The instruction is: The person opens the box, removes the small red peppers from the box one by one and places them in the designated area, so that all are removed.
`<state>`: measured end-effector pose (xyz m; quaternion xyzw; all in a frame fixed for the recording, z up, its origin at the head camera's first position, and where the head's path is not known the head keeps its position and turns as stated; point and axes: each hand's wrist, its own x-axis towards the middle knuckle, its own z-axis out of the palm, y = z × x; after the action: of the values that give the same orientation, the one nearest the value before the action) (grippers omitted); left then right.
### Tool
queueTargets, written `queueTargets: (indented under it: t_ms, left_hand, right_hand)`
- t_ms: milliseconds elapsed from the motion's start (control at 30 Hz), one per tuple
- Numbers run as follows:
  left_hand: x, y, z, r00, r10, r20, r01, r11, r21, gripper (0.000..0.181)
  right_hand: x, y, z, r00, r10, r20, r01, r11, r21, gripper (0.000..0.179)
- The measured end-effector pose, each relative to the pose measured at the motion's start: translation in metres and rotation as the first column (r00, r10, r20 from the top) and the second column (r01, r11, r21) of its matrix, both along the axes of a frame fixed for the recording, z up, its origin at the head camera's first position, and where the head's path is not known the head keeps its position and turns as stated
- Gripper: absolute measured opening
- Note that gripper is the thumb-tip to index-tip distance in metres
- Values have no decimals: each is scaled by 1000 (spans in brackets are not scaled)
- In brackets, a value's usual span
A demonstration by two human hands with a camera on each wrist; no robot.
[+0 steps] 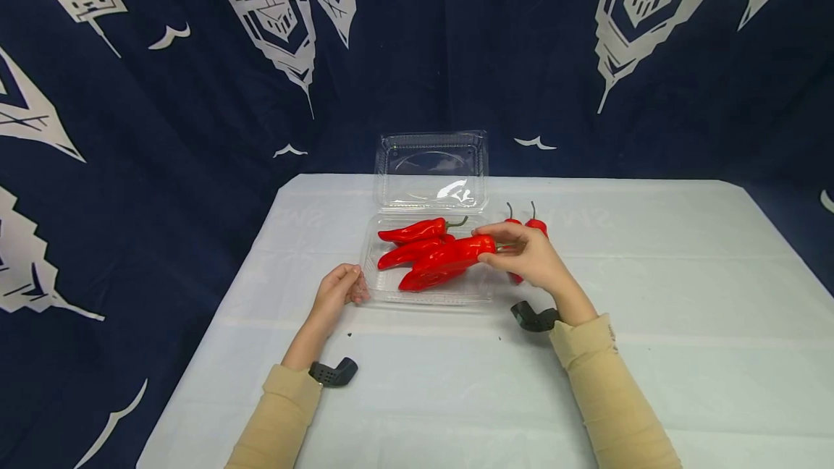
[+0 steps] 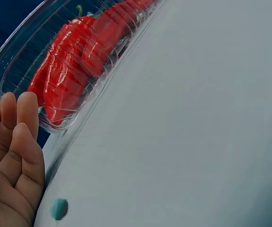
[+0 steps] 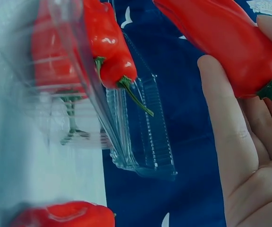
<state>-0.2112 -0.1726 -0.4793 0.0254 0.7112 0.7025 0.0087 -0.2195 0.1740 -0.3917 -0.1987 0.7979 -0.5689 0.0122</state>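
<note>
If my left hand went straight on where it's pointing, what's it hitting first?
Most likely the clear container, at its left side; whether your left hand touches it is hard to tell.

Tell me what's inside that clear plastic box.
At least three glossy, long red peppers lie in the box. The right hand holds another pepper above, covering some; the exact count is hidden.

Carries, across a white-covered tabletop [image 1: 684,353], an open clear plastic clamshell container [image 1: 423,300] near the far edge, loose red peppers [image 1: 538,225] just right of it, small dark specks [image 1: 349,334] nearer the front.
</note>
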Motion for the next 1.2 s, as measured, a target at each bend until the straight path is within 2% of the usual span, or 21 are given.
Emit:
queueTargets:
  t_ms: [200,333,700,867,1200]
  left_hand:
    - [0,0,0,1000,2,3,-2,1000,-5,19]
    - [0,0,0,1000,6,6,-6,1000,-3,19]
    - [0,0,-1,1000,5,18,-5,1000,12,23]
    - [0,0,-1,1000,0,8,0,1000,16,21]
    - [0,0,-2,1000,0,-2,0,1000,27,21]
  right_hand:
    - [0,7,3,999,-48,-21,47,999,-15,40]
    - [1,11,5,995,-96,-5,95,995,-28,43]
    - [2,27,8,977,-211,21,212,976,-53,45]
    - [2,31,9,967,-256,5,256,962,-92,43]
    - [3,36,13,944,-330,-25,326,940,-97,46]
